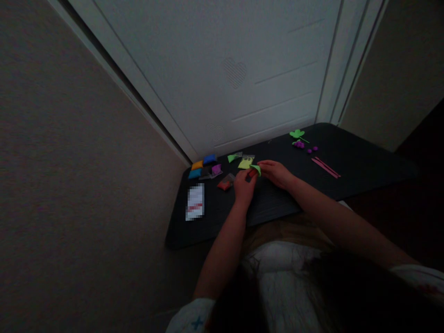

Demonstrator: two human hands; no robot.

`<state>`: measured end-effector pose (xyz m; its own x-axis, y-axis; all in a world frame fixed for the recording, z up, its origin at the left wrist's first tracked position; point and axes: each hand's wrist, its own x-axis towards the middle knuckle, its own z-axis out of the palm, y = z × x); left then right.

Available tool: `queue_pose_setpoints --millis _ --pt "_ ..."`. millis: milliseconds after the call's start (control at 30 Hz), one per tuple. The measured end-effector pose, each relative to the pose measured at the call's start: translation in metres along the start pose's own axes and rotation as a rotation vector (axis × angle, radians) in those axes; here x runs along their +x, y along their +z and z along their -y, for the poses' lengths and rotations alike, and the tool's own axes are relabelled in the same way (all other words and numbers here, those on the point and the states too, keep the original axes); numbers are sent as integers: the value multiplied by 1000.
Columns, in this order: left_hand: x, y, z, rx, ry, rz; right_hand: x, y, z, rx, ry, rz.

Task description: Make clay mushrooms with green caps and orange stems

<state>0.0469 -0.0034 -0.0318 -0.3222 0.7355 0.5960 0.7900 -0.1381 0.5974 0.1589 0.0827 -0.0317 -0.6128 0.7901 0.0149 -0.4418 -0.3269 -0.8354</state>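
Observation:
My left hand (244, 185) is closed around a small reddish piece of modelling clay (253, 173), partly covered by my fingers. On top of it sits a thin green clay piece (256, 168). My right hand (276, 173) reaches in from the right, its fingers close together at the edge of the green piece; whether they pinch it is too small and dark to tell. Just left of my left hand lies a clear bag of red clay (225, 184). Beyond my hands are a yellow-green clay packet (246, 162) and a green clay packet (234, 157).
Several clay packets, including an orange one (197, 165) and a blue one (209, 159), lie at the dark table's (215, 226) back left. A blurred white packet (195, 202) is nearer. At right are a green clover shape (297, 133), purple balls (299, 144) and pink sticks (326, 167).

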Motion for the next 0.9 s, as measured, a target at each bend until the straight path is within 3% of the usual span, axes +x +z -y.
queue_pose_setpoints --millis 900 --pt "-1 -1 -1 20 -2 -12 -2 0 -2 -69 32 48"
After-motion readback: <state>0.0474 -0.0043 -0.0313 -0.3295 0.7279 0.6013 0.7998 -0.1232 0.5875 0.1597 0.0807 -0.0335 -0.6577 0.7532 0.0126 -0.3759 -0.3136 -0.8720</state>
